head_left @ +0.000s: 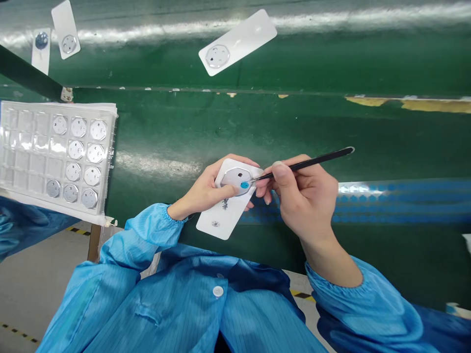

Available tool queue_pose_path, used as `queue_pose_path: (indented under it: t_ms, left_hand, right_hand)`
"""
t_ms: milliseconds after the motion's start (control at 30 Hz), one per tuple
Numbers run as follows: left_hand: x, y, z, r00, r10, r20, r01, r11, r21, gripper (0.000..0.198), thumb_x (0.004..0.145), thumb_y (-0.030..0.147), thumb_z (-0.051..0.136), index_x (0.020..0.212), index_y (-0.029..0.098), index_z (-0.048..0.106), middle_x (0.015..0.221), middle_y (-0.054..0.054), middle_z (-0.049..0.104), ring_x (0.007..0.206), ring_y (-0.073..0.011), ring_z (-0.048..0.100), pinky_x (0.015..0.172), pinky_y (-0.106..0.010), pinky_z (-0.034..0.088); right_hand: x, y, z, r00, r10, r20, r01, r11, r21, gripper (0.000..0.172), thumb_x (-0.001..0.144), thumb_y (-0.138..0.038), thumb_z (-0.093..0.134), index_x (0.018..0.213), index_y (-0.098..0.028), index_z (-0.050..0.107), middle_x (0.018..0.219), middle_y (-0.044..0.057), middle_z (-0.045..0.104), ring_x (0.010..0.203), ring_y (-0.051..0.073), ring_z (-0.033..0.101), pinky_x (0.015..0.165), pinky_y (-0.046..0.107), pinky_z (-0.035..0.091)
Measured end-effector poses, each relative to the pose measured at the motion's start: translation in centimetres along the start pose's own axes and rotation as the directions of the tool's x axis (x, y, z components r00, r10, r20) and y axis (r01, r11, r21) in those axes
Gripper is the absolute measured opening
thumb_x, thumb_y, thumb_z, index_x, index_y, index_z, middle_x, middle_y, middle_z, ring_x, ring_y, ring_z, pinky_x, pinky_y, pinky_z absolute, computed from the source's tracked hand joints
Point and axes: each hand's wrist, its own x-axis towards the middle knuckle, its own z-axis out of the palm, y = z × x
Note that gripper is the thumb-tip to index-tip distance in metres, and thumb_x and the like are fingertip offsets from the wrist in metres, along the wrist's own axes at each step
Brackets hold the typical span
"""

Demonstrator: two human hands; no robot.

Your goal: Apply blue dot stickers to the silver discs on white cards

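Observation:
My left hand is closed on a white rounded card-like plate that bears a silvery octagonal disc. Its thumb presses on the disc's lower edge. Between the thumb and fingers of my right hand is a pair of black tweezers, pointing left. The tips touch or nearly touch a small blue round sticker on the disc. Behind the right hand, a clear strip with rows of blue dots lies on the green table.
A clear compartment tray at the left holds several octagonal discs. Further back lie white plates with discs, one at the centre and two at the far left. A dark bar crosses the upper left. The table is green.

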Motion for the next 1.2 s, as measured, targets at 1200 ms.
queue_pose_path:
  t_ms: [1200]
  left_hand:
    - [2.2, 1.6, 0.1, 0.910, 0.049, -0.411, -0.050, 0.999, 0.009, 0.059, 0.080, 0.042, 0.089, 0.125, 0.017, 0.060, 0.112, -0.015, 0.080, 0.080, -0.0275, 0.080, 0.070, -0.036, 0.066]
  right_hand:
    - [1.2, 0.8, -1.1, 0.940, -0.260, -0.221, 0.228, 0.961, -0.159, 0.028, 0.111, -0.046, 0.053, 0.100, -0.022, 0.065, 0.097, 0.004, 0.064, 0.086, 0.019, 0.064, 0.080, 0.035, 0.052]
